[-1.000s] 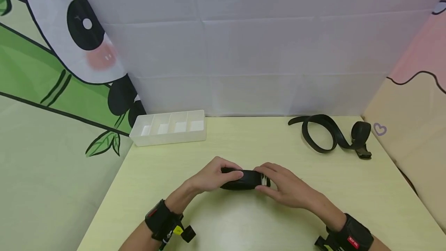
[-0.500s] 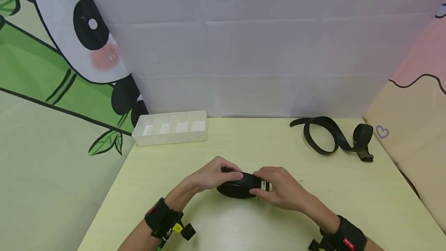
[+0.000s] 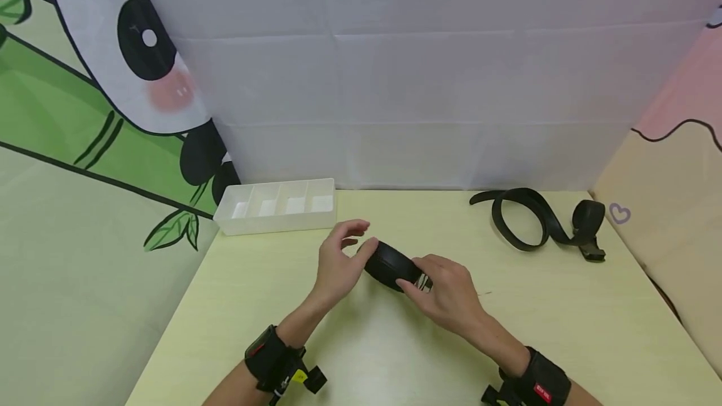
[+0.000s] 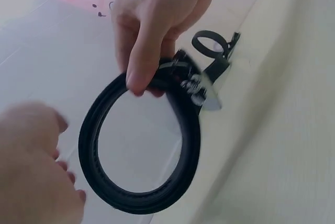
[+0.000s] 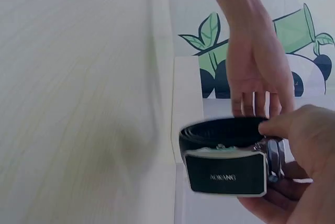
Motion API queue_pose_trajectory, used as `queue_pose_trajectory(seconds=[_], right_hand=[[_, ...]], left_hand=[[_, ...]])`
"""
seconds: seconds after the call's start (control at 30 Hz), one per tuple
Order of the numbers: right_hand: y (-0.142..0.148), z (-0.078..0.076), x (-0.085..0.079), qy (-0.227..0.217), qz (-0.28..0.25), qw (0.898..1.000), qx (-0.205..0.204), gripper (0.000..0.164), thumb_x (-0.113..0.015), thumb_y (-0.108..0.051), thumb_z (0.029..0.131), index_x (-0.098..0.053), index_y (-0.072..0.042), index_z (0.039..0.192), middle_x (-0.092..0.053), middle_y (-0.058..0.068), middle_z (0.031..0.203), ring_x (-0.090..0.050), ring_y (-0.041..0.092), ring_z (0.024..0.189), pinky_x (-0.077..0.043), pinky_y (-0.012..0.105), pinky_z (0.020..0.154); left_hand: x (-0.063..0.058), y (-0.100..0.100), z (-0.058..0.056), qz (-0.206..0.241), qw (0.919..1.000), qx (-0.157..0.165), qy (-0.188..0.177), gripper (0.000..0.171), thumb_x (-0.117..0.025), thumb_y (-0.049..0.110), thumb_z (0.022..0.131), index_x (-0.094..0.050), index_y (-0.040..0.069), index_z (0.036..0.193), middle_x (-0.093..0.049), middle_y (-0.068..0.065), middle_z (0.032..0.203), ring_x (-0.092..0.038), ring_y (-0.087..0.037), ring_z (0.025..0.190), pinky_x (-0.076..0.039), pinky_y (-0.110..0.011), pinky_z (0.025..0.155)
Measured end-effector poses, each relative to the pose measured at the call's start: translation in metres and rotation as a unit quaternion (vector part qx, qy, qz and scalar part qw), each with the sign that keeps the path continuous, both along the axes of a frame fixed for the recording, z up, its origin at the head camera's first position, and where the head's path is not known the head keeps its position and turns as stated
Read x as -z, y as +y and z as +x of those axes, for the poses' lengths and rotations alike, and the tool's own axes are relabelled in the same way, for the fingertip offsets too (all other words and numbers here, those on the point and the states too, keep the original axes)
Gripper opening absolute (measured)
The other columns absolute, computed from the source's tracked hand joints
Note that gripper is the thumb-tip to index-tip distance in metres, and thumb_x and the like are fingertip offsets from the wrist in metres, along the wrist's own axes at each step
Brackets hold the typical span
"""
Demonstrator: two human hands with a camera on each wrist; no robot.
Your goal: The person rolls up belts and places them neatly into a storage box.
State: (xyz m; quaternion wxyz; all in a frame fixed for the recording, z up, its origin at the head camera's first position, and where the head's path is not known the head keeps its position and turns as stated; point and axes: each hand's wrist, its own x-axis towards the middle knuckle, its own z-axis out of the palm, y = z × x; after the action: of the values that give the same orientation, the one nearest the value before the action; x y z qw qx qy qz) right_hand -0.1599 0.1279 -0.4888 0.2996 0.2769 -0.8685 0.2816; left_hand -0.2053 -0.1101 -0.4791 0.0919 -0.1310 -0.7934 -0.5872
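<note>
A black leather belt (image 3: 388, 265), rolled into a ring, is held above the table by my right hand (image 3: 447, 293). Thumb and fingers pinch it at the buckle end. In the right wrist view its dark rectangular buckle plate (image 5: 226, 176) has a silver frame and reads "AOKANG". The coil (image 4: 137, 203) shows as an open loop in the left wrist view. My left hand (image 3: 340, 267) is just left of the coil, with loosely bent fingers and nothing in them. A gap separates that hand (image 4: 36, 166) from the loop in the left wrist view.
A second black belt (image 3: 519, 246) lies loosely curled at the table's back right. At the back left stands a white tray (image 3: 276, 224) with several compartments. Behind the table (image 3: 254, 281) hangs a pale cloth backdrop (image 3: 417, 80), with printed cloth at both sides.
My left hand has let go of the rolled belt and moved up and slightly left of it. My right hand has kept hold, and the coil has tilted with its left end higher.
</note>
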Motion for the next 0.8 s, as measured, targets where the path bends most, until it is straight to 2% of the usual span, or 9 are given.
queue_pose_trajectory(seconds=[0.07, 0.17, 0.27, 0.43, 0.53, 0.6, 0.67, 0.73, 0.8], right_hand=[[-0.004, -0.003, 0.002, 0.032, 0.008, 0.999, 0.034, 0.034, -0.102, -0.024, 0.08, -0.083, -0.002, 0.099, -0.082, 0.007, 0.087, -0.075, 0.018, 0.072, -0.058, 0.029, 0.06], [-0.01, -0.007, 0.006, 0.081, 0.034, 0.993, 0.082, 0.038, -0.104, -0.026, 0.077, -0.082, -0.002, 0.097, -0.079, 0.008, 0.085, -0.074, 0.021, 0.071, -0.058, 0.031, 0.055], [-0.014, -0.012, 0.012, 0.116, 0.058, 0.984, 0.118, 0.041, -0.105, -0.027, 0.075, -0.082, -0.001, 0.096, -0.077, 0.008, 0.083, -0.073, 0.023, 0.07, -0.057, 0.032, 0.051], [-0.019, -0.02, 0.019, 0.134, 0.064, 0.979, 0.138, 0.042, -0.105, -0.026, 0.075, -0.081, 0.001, 0.096, -0.076, 0.01, 0.082, -0.072, 0.025, 0.068, -0.056, 0.032, 0.049], [-0.022, -0.024, 0.02, 0.138, 0.051, 0.979, 0.143, 0.039, -0.103, -0.025, 0.076, -0.081, 0.002, 0.094, -0.076, 0.011, 0.08, -0.072, 0.025, 0.067, -0.056, 0.032, 0.048], [-0.024, -0.027, 0.02, 0.138, 0.041, 0.979, 0.145, 0.037, -0.102, -0.024, 0.077, -0.081, 0.002, 0.093, -0.075, 0.011, 0.078, -0.072, 0.025, 0.066, -0.055, 0.032, 0.048], [-0.025, -0.028, 0.021, 0.14, 0.036, 0.978, 0.148, 0.036, -0.102, -0.024, 0.077, -0.081, 0.002, 0.091, -0.075, 0.011, 0.077, -0.072, 0.025, 0.065, -0.055, 0.033, 0.048], [-0.025, -0.029, 0.021, 0.139, 0.036, 0.978, 0.149, 0.037, -0.102, -0.025, 0.077, -0.08, 0.002, 0.091, -0.074, 0.011, 0.077, -0.072, 0.025, 0.065, -0.055, 0.032, 0.048], [-0.025, -0.029, 0.022, 0.139, 0.039, 0.978, 0.15, 0.04, -0.103, -0.026, 0.076, -0.08, 0.002, 0.091, -0.073, 0.011, 0.077, -0.071, 0.025, 0.065, -0.055, 0.032, 0.048]], left_hand=[[0.0, 0.004, 0.001, 0.034, 0.998, -0.054, 0.0, 0.023, -0.083, 0.023, 0.104, -0.08, 0.012, 0.124, -0.082, -0.008, 0.119, -0.077, -0.016, 0.107, -0.066, -0.039, 0.099], [-0.002, 0.009, 0.001, 0.074, 0.9932, -0.081, -0.038, 0.02, -0.082, 0.027, 0.105, -0.085, 0.008, 0.111, -0.087, -0.01, 0.101, -0.083, -0.012, 0.085, -0.07, -0.029, 0.083], [-0.004, 0.01, 0.0, 0.079, 0.991, -0.065, -0.086, 0.027, -0.083, 0.03, 0.104, -0.087, 0.003, 0.103, -0.087, -0.015, 0.093, -0.087, -0.022, 0.078, -0.071, -0.031, 0.077], [-0.003, 0.013, -0.004, 0.078, 0.984, 0.003, -0.16, 0.035, -0.083, 0.035, 0.105, -0.089, 0.0, 0.107, -0.087, -0.019, 0.099, -0.088, -0.033, 0.09, -0.072, -0.035, 0.081], [-0.003, 0.019, -0.006, 0.146, 0.9658, 0.027, -0.213, 0.033, -0.08, 0.029, 0.107, -0.085, -0.002, 0.12, -0.087, -0.021, 0.109, -0.088, -0.026, 0.094, -0.071, -0.035, 0.086], [-0.003, 0.023, -0.007, 0.193, 0.9503, 0.032, -0.242, 0.032, -0.08, 0.022, 0.107, -0.082, -0.004, 0.127, -0.086, -0.021, 0.115, -0.087, -0.02, 0.095, -0.071, -0.035, 0.09], [-0.002, 0.026, -0.007, 0.22, 0.9397, 0.03, -0.26, 0.033, -0.081, 0.019, 0.106, -0.08, -0.004, 0.13, -0.086, -0.02, 0.118, -0.086, -0.016, 0.096, -0.07, -0.035, 0.093], [-0.002, 0.029, -0.007, 0.222, 0.9395, 0.025, -0.26, 0.035, -0.083, 0.019, 0.105, -0.08, -0.004, 0.131, -0.086, -0.02, 0.12, -0.086, -0.015, 0.097, -0.07, -0.036, 0.095], [-0.003, 0.031, -0.006, 0.212, 0.9441, 0.017, -0.252, 0.035, -0.084, 0.019, 0.104, -0.08, -0.004, 0.13, -0.086, -0.02, 0.12, -0.086, -0.015, 0.097, -0.07, -0.037, 0.096]])
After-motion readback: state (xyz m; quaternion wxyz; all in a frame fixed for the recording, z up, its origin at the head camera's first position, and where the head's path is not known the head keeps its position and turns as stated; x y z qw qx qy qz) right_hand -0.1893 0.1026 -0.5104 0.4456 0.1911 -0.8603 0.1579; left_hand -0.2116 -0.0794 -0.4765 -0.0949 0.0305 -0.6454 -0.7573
